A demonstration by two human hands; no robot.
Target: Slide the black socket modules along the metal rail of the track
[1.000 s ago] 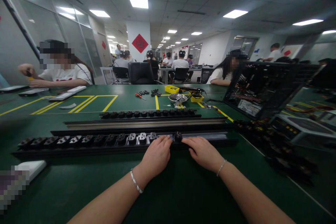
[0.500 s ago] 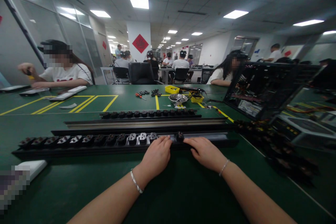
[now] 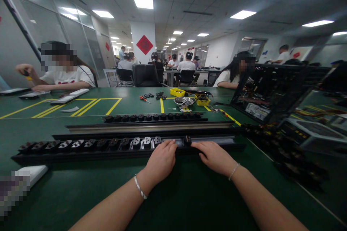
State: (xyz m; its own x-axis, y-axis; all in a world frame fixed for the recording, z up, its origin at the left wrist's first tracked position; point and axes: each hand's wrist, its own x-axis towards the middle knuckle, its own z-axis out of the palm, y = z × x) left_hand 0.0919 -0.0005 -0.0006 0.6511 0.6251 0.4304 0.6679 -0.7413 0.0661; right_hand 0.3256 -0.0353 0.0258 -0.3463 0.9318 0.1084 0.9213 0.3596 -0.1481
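A long black socket strip (image 3: 81,149) lies across the green table in front of me, its left part filled with several socket modules (image 3: 141,141). My left hand (image 3: 162,160) rests on the strip's near edge, fingertips by the last fitted module. My right hand (image 3: 214,157) lies flat on the strip a little to the right, fingertips touching a small black socket module (image 3: 187,140) that sits in the open channel. Neither hand is closed around anything. The channel right of the module is bare metal (image 3: 217,140).
Behind the strip lie a grey metal rail (image 3: 149,127) and a second black socket row (image 3: 154,117). A pile of black parts (image 3: 287,151) and an open computer case (image 3: 271,92) stand at the right. A white block (image 3: 31,173) lies at the near left. Other people work at far tables.
The small black module and my right hand have shifted slightly to the right along the channel. My left hand has stayed almost still.
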